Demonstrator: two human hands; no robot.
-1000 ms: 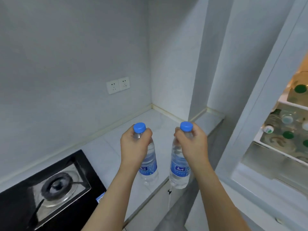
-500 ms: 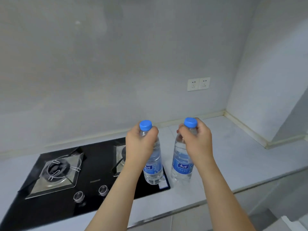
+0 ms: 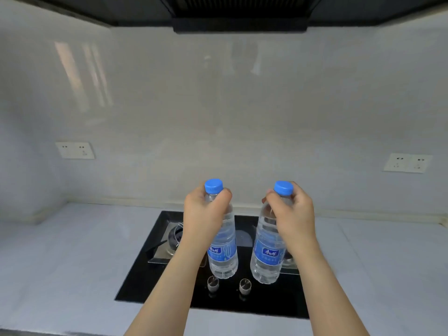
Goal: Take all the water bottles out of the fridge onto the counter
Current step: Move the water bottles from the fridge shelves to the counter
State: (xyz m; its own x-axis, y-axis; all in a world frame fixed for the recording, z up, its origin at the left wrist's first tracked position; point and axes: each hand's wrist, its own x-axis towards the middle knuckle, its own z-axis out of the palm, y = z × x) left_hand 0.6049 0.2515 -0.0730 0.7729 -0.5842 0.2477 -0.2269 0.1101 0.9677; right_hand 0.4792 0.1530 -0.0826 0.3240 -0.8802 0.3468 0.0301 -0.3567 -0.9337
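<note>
I hold two clear water bottles with blue caps and blue labels, both upright in the air over the black hob. My left hand [image 3: 202,215] grips the neck of the left bottle [image 3: 224,253] just under its cap. My right hand [image 3: 292,213] grips the neck of the right bottle [image 3: 266,258] the same way. The pale grey counter [image 3: 72,251] runs to both sides of the hob. The fridge is out of view.
A black gas hob [image 3: 242,301] with two knobs [image 3: 212,283] and a burner [image 3: 175,236] lies straight ahead. A dark range hood [image 3: 240,13] hangs overhead. Wall sockets sit at the left [image 3: 75,150] and right [image 3: 407,163] of the tiled wall.
My view has swung left, away from the fridge, until the hob is centred. Both hands still carry their bottles in the same grip, now over the hob instead of the counter corner.
</note>
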